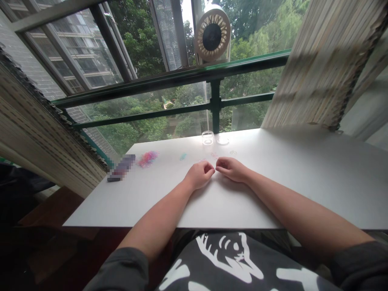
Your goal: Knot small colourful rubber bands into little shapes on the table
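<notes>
My left hand (pixel 200 174) and my right hand (pixel 232 169) meet over the white table, thumbs and index fingers pinched and the fingertips almost touching. Whatever lies between them is too small to make out. Just beyond the fingers are a few thin pink pieces (pixel 214 154) and some pale pieces (pixel 233 152), too fine to identify. A small teal cluster (pixel 183 156) lies to the left of them. Further left is a loose pile of tiny pink, purple and orange pieces (pixel 147 159). Behind my hands stands a clear round container (pixel 207 138), uncovered, with a clear round lid (pixel 222 140) beside it.
A blurred-out dark object (pixel 123 169) lies at the table's left edge. The white table (pixel 136 206) ends at the window, before a green railing (pixel 215 105). A round fan (pixel 212 34) is above the railing. Curtains (pixel 321 68) hang on both sides.
</notes>
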Action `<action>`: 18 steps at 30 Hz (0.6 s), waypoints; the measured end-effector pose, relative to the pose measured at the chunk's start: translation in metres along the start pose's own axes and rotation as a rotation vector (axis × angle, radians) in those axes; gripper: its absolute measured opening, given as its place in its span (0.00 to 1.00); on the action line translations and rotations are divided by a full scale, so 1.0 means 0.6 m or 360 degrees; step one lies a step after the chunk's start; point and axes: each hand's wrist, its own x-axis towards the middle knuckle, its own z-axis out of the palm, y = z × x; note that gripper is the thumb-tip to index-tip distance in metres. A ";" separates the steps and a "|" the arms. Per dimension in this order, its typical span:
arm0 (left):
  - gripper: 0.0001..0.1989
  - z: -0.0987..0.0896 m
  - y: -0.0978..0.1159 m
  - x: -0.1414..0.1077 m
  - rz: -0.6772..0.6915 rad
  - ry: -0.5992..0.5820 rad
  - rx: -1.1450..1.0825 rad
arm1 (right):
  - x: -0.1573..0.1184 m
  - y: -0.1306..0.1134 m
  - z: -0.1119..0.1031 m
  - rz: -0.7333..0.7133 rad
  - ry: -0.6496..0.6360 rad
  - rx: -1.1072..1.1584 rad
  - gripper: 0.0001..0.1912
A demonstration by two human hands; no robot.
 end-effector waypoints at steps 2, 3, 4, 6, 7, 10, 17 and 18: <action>0.09 0.000 -0.001 0.000 0.0006 0.0001 0.0003 | -0.001 -0.001 0.000 0.0001 -0.0007 0.0021 0.07; 0.09 0.000 -0.002 0.000 0.0009 0.0001 0.0005 | -0.001 -0.001 0.000 0.0004 -0.0010 0.0025 0.07; 0.10 0.000 -0.002 0.000 0.0011 0.0001 0.0008 | -0.001 -0.001 0.000 0.0008 -0.0013 0.0021 0.07; 0.10 0.001 -0.003 0.001 0.0016 -0.0001 0.0011 | -0.001 -0.001 0.000 0.0015 -0.0016 0.0002 0.07; 0.10 0.001 -0.003 0.001 0.0018 -0.0001 0.0008 | 0.000 0.000 0.000 0.0017 -0.0017 -0.0008 0.07; 0.10 0.001 -0.004 0.000 0.0027 0.0002 -0.0011 | 0.001 -0.001 0.001 0.0016 -0.0012 -0.0028 0.06; 0.09 0.002 -0.004 -0.001 0.0045 0.0017 -0.0021 | 0.000 -0.004 -0.001 0.0016 0.0002 -0.0062 0.06; 0.09 0.002 -0.004 -0.001 0.0044 0.0016 -0.0017 | 0.000 -0.004 -0.001 0.0016 0.0001 -0.0066 0.06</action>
